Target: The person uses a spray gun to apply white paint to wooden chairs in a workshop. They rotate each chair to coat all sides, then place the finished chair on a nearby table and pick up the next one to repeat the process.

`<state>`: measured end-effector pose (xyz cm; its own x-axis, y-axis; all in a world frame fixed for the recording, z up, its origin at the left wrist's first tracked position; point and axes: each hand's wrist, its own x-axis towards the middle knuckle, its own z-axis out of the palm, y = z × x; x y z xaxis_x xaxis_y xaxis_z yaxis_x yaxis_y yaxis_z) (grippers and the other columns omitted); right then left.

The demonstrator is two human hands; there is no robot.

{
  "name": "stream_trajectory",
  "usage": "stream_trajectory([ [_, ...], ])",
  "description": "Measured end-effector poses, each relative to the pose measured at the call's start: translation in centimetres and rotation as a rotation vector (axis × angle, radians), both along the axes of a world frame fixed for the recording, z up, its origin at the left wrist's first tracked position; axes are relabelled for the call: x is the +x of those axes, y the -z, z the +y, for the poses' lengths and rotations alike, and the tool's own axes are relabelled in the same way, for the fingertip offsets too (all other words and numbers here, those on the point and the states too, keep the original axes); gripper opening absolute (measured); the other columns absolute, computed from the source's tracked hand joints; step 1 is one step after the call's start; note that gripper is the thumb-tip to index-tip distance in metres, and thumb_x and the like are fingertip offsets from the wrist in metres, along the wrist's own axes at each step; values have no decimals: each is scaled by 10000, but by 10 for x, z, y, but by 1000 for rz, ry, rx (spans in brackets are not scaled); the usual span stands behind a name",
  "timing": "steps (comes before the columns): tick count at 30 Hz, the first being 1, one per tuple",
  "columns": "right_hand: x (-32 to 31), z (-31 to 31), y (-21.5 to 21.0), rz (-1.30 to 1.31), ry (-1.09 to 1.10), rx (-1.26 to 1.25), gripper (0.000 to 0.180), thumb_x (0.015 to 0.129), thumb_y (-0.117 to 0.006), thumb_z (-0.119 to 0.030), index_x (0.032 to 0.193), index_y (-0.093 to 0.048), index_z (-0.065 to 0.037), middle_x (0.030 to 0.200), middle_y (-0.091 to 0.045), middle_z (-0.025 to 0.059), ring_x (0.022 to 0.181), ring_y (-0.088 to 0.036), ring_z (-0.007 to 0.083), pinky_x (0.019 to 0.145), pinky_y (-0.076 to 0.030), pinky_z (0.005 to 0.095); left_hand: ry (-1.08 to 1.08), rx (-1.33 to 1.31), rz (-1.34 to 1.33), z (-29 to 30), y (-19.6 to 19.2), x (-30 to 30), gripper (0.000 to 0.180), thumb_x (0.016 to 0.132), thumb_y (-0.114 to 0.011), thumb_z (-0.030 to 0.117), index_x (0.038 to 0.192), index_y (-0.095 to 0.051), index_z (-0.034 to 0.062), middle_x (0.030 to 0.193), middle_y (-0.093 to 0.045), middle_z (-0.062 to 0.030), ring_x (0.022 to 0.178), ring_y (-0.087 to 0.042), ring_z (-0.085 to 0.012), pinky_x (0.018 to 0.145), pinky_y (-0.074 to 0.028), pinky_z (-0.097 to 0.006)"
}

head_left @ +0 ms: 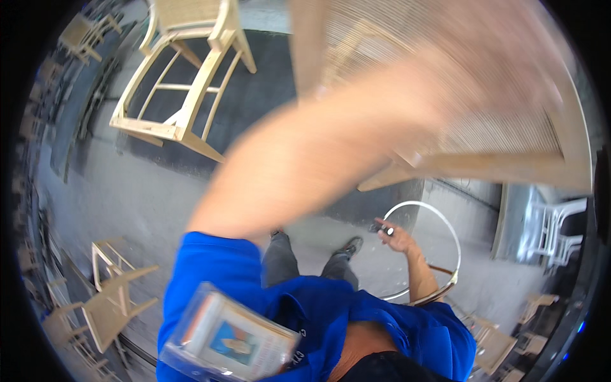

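Note:
My left arm reaches up and across to the right. My left hand (509,60) is smeared by motion over the woven cord panel (484,137) of a pale wooden chair (578,143) close in front of me; its fingers cannot be made out, and I cannot tell whether it touches the cords. Lower down, my right hand (400,239) is closed around a small black hand tool (380,228), whose exact kind is not clear. A white hose (453,229) loops around my right forearm.
An unfinished wooden armchair frame (191,105) with an open seat stands on a dark mat (270,70) to the left. More wooden chairs (114,305) are at the lower left. White chair-like frames (560,232) stand at the right. A badge pouch (232,337) hangs on my blue shirt.

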<state>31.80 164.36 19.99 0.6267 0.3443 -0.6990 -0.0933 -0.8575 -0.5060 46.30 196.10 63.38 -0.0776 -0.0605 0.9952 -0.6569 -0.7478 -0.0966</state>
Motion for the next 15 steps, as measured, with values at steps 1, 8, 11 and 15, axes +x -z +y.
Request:
stream_trajectory([
  [1, -9, 0, 8, 110, -6, -2, 570, 1003, -618, -426, 1528, -522, -227, 1114, -760, 156, 1100, -700, 342, 988, -533, 444, 67, -72, 105, -24, 4, -18, 392, 838, -788, 410, 1037, -713, 81, 1025, -661, -157, 1043, -626, -331, 975, -466, -509],
  [8, -11, 30, 51, -115, 310, 141, 538, 1048, -599, -352, 1492, -534, -56, 872, -685, 61, 726, -646, 116, 525, -509, 264, 220, -707, 579, 35, 374, -24, 1010, 668, -921, 502, 1392, -440, -11, 1412, -457, -252, 1345, -467, -461, 1165, -338, -568],
  [11, -12, 37, 57, -72, 522, 190, 683, 1043, -619, -404, 1581, -403, -44, 874, -676, 62, 713, -635, 118, 470, -459, 232, 119, -964, 1270, 106, 601, -9, 958, 877, -740, 498, 1532, -319, -60, 1540, -410, -292, 1417, -397, -483, 1184, -324, -536],
  [15, -3, 53, 75, -188, 711, 267, 709, 1032, -634, -436, 1568, -401, -35, 913, -671, 68, 741, -646, 140, 460, -451, 229, 330, -676, 1330, 101, 715, 11, 636, 1020, -536, 515, 1397, -490, 5, 1330, -587, -264, 1258, -542, -476, 1069, -438, -508],
])
